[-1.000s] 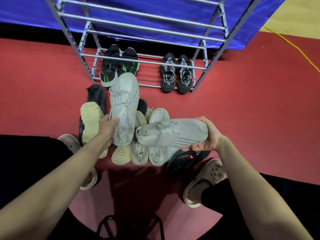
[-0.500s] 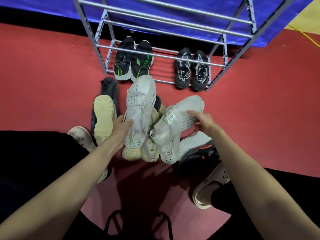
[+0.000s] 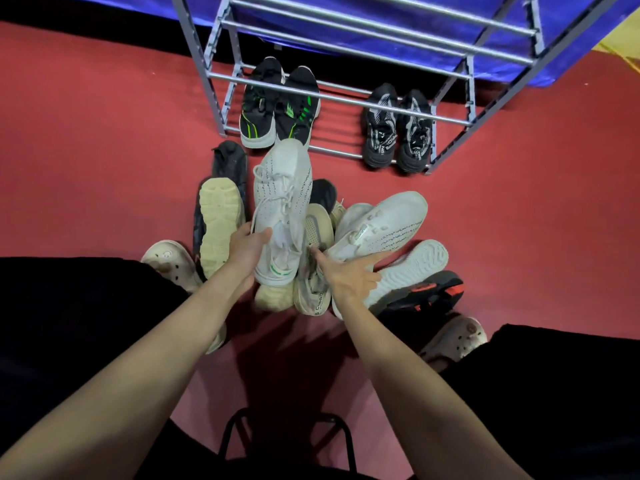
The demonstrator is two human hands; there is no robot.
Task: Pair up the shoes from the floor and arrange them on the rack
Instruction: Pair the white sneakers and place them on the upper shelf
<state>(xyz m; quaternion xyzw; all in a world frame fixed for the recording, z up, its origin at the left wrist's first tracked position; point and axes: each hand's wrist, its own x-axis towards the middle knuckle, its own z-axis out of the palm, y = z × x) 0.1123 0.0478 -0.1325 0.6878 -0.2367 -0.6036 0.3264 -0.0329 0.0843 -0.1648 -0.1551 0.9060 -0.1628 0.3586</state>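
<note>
The metal rack holds 2 pairs on its lowest shelf, black-green sneakers and black-grey sneakers, while before the rack the left hand grips 1 white sneaker and the right hand, fingers spread, touches its white mate atop the floor pile.

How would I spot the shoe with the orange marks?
Start at the metal rack, then drop to the shoe pile on the red floor. At its right edge, under an upturned white sole, lies the black shoe, the only one with orange patches.
</note>
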